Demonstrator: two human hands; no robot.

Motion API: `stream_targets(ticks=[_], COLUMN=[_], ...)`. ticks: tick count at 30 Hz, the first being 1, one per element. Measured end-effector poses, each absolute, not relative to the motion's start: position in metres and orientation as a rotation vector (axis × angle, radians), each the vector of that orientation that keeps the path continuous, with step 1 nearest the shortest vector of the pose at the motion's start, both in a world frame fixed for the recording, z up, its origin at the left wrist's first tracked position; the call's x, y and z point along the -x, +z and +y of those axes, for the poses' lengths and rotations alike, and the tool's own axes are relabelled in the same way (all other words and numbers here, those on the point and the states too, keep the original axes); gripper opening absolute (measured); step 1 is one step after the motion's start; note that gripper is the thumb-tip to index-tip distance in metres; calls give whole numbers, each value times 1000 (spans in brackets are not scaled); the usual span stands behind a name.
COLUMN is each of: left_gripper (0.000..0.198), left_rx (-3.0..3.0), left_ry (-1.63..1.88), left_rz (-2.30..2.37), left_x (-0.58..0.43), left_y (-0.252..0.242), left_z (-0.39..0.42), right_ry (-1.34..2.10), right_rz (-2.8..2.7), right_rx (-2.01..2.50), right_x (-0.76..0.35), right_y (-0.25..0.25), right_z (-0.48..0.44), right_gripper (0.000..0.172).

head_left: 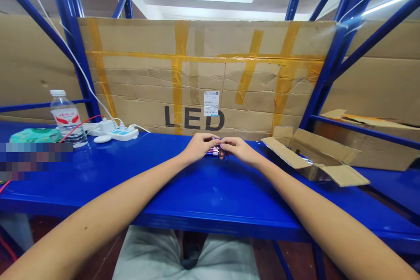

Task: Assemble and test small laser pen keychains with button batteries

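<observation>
Both hands meet over the far middle of the blue table. My left hand (199, 147) is closed, its thumb and fingers pinched at a small bundle of shiny blue, red and white striped pieces (213, 152), whose exact kind is too small to make out. My right hand (240, 148) is closed at the bundle's right end, with fingertips nearly touching those of my left. A small dark blue bit shows below the right fingertips. The fingers hide much of the bundle.
An open cardboard box (311, 157) with small shiny things inside stands at right. At left are a water bottle (67, 118), a white power strip (123, 133) and a green packet (36, 134). A large carton (147, 83) marked LED stands behind the blue table (197, 197), between blue posts.
</observation>
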State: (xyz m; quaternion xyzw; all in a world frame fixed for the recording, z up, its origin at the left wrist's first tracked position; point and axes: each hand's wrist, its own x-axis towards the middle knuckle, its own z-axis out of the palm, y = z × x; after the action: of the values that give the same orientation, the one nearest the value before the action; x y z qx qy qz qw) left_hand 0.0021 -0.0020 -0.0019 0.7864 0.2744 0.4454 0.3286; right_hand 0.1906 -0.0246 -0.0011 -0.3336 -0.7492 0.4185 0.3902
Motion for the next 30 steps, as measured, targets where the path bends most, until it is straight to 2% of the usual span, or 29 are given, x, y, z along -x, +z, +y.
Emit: stream_targets(ticks=[5,9,13,17,23,30], left_gripper=[33,51,56,58,59,58], left_rx=[-1950,-1434,-1161,-1087,-1079,-1102], left_ry=[1254,1254,1263,1250,1227,1223], left_rz=[768,641,493,489,478,498], left_x=[-7,-6,3,8,8,4], left_y=[-3,2,8,10,8,5], left_z=[1,8,14,18,18,17], right_ry=[1200,960,727,640,345,292], right_rz=[-1806,-1810,-1881,-1891,-1989,-2019], right_rx=[826,996,1122,1177,1180,1175], right_x=[-187,-188,-194,-196,-195,-192], right_y=[-2,-1,0,3,6,7], right_z=[-26,-24,-21,-22,-25,-27], right_gripper=[24,20,19,17,25,28])
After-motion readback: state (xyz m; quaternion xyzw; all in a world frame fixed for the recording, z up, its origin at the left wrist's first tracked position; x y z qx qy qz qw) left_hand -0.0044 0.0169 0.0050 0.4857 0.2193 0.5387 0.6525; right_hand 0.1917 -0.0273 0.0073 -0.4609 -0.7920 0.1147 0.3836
